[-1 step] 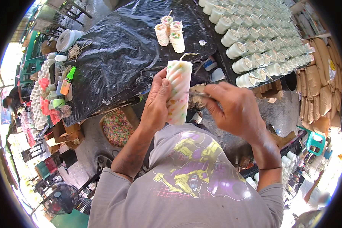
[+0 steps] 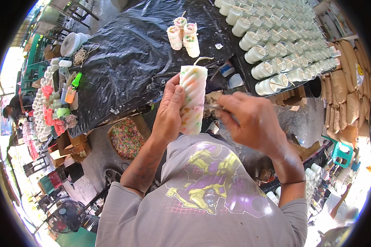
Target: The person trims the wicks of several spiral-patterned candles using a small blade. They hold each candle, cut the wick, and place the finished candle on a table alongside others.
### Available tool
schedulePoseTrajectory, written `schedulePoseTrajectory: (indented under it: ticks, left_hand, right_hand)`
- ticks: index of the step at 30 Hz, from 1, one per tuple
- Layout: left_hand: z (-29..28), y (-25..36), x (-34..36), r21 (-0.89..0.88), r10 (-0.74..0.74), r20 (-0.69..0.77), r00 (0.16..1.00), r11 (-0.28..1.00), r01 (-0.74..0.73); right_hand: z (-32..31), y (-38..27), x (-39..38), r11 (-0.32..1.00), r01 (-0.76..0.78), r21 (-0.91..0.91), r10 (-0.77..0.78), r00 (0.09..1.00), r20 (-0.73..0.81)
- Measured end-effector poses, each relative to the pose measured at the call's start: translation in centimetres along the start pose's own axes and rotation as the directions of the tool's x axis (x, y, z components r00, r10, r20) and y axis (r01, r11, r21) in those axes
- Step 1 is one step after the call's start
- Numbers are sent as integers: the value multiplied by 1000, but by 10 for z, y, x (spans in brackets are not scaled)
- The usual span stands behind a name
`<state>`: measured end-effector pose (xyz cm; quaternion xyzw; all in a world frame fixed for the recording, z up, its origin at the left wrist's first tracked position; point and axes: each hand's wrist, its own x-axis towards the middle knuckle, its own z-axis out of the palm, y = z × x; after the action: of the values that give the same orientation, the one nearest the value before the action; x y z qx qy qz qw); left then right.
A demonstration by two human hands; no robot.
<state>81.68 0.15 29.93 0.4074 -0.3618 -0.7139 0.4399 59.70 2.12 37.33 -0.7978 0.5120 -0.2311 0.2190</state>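
"Between the two hands: candle (image 2: 192,101), upright. Grip?"

"L. hand (image 2: 171,103) clasps its left side, thumb in front; R. hand (image 2: 251,117) pinches a thin tool (image 2: 212,106), tip nr. the candle, contact unclear."

"Progress?"

"Slanting ridges run approx. full length, so shaping looks well along; remaining work can't be told. Four other candles (image 2: 191,45) stand on the table (image 2: 119,49)."

"Looks?"

"White w/ pink, green & orange flecks; pale wick (image 2: 203,59) bent right."
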Motion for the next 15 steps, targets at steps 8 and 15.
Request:
schedulePoseTrajectory:
  ticks: [8, 15]
  left_hand:
    - [-15, -7, 13, -454, -248, 44, 968, 858, 240]
    - [-25, -11, 22, -517, -258, 59, 964, 818, 251]
  right_hand:
    - [18, 10, 0, 988, -53, 147, 66, 994, -83]
    - [24, -1, 1, 990, 47, 134, -63, 991, 120]
